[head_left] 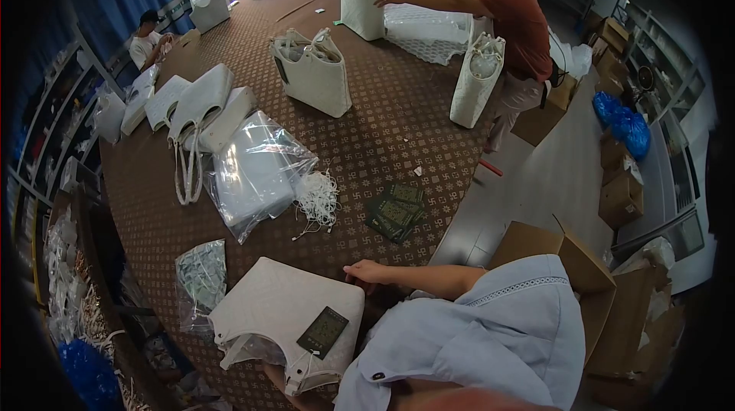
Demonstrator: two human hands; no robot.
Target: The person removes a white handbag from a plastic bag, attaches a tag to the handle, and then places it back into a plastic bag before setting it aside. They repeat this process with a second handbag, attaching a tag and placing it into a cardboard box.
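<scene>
A white quilted handbag lies tilted at the near table edge in front of me, its handle side toward the lower left. A dark green printed tag rests on its face, attached near the handle by a string. My right hand is at the bag's far right corner, fingers bent round it; their tips are partly hidden. My left forearm passes beneath the handle side, and the bag hides my left hand. Beside the bag lies a clear plastic pouch with pale contents.
Dark green tags, white strings and clear plastic bags lie on the patterned table. White handbags stand farther back. A person in a red-brown shirt reaches toward one; another person sits far left. Cardboard box at right.
</scene>
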